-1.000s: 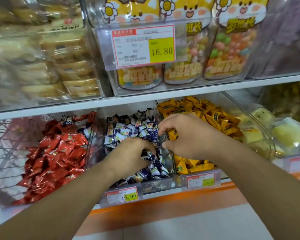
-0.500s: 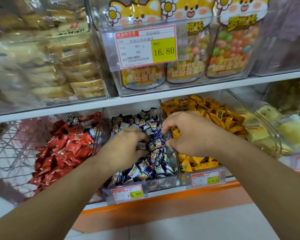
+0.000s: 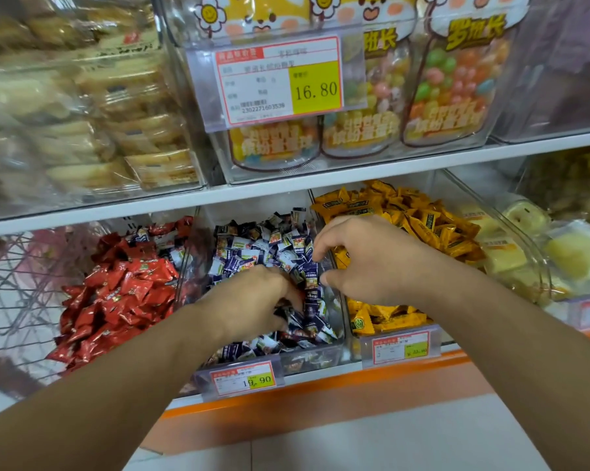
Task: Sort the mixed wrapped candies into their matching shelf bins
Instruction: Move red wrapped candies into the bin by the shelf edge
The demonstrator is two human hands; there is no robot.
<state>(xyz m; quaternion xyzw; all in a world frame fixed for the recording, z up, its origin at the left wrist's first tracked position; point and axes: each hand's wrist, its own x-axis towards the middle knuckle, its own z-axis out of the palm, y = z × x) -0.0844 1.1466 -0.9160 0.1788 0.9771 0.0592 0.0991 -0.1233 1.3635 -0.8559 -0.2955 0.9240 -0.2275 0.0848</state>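
While both hands work over the middle clear plastic bin (image 3: pixel 334 355) on the lower shelf, the left hand (image 3: pixel 252 300) digs curled fingers into the heap of small navy-and-white wrapped candies (image 3: pixel 269 246); whether it pinches one I cannot tell. The right hand (image 3: pixel 365 260) hovers at the bin's right wall, fingers and thumb bent yet apart, holding nothing visible. Red foil candies (image 3: pixel 116 294) fill the left bin, yellow wrapped candies (image 3: pixel 422 219) the right. Each piece looks light, crinkly and slippery; pinching a twisted wrapper end should hold best.
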